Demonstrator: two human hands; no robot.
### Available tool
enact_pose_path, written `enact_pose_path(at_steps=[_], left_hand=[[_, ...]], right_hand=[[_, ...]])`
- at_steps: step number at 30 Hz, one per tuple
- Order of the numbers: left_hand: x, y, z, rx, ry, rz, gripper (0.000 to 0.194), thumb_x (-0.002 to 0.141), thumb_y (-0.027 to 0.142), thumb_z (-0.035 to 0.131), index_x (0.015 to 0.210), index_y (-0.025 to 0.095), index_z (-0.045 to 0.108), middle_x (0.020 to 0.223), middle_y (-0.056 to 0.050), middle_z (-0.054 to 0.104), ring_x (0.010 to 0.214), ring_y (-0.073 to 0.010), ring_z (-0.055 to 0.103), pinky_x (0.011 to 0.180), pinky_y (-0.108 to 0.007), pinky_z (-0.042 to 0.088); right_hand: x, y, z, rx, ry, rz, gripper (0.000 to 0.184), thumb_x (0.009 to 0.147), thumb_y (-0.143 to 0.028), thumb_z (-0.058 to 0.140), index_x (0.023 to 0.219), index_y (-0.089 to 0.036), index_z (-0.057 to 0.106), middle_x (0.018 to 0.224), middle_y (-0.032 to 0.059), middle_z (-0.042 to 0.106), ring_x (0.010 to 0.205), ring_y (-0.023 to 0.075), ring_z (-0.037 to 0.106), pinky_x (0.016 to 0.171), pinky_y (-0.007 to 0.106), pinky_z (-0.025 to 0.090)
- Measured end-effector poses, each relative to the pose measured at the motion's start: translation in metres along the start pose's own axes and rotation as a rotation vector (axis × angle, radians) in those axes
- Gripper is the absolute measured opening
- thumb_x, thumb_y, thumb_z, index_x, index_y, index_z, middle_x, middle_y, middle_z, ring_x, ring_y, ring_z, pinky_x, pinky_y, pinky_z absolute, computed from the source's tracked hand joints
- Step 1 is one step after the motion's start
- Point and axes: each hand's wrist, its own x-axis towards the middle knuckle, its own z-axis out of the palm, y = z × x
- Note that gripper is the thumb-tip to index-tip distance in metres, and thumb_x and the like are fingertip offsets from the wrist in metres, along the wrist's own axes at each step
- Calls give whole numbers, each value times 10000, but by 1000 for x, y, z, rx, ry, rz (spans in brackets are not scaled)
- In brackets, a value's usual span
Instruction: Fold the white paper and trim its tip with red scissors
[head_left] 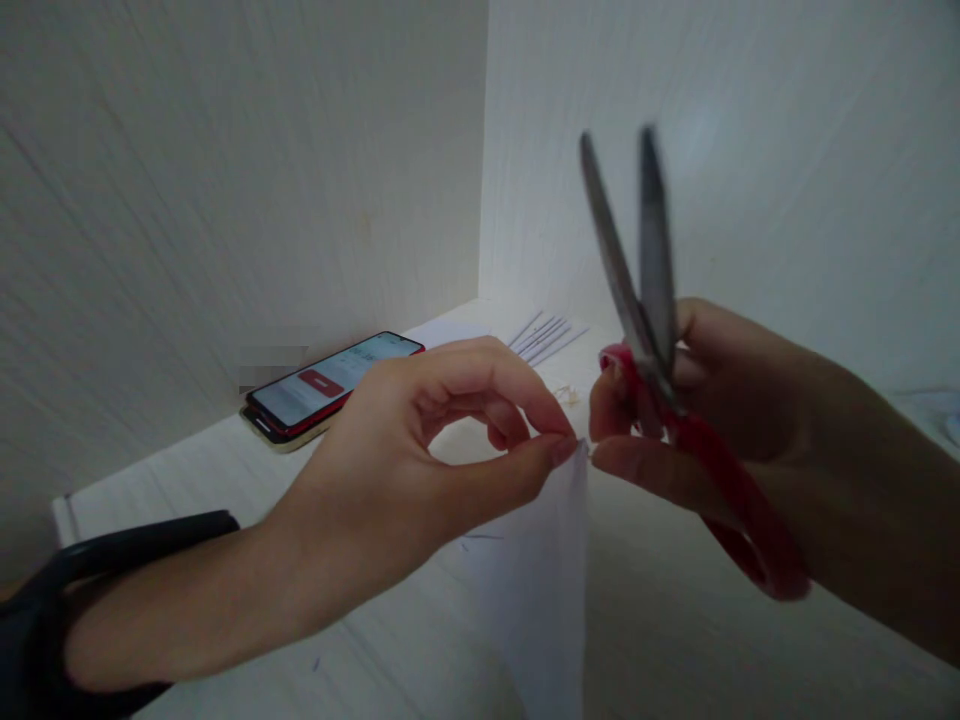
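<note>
My left hand (420, 450) pinches the top edge of a white sheet of paper (547, 590) between thumb and forefinger; the sheet hangs down from the pinch. My right hand (697, 400) grips red-handled scissors (652, 340), whose grey blades point upward and stand slightly apart, blurred by motion. Its fingertips also meet the paper's top edge right beside my left fingertips. A dark sleeve covers my left forearm at the lower left.
A phone (330, 385) with a lit screen lies on another device near the left wall on the white desk (225, 470). Thin paper strips (544, 335) lie near the back corner, with small scraps beside them. White walls close in behind and left.
</note>
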Motion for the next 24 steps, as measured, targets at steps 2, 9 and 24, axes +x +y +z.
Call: enact_pose_path(at_steps=[2, 9, 24], left_hand=[[0, 2, 0, -42, 25, -18, 78, 757, 141, 682, 708, 197, 658, 720, 40, 645, 691, -66, 588, 634, -115, 483], [0, 5, 0, -114, 111, -3, 76, 761, 138, 678, 700, 180, 661, 711, 45, 642, 661, -46, 581, 617, -78, 480], [1, 0, -2, -151, 102, -19, 72, 781, 132, 667, 738, 185, 689, 789, 31, 676, 726, -72, 627, 626, -113, 487]], right_hand=[[3, 5, -8, -87, -75, 81, 276, 738, -196, 731, 868, -230, 490, 790, -57, 580, 656, 73, 561, 555, 127, 484], [2, -1, -15, -537, 13, -12, 345, 794, -521, 651, 880, -251, 454, 761, -46, 527, 623, 100, 493, 482, 179, 414], [-2, -2, -10, -993, 103, -328, 394, 813, -582, 601, 799, -216, 456, 582, -34, 505, 412, 83, 444, 337, 190, 324]])
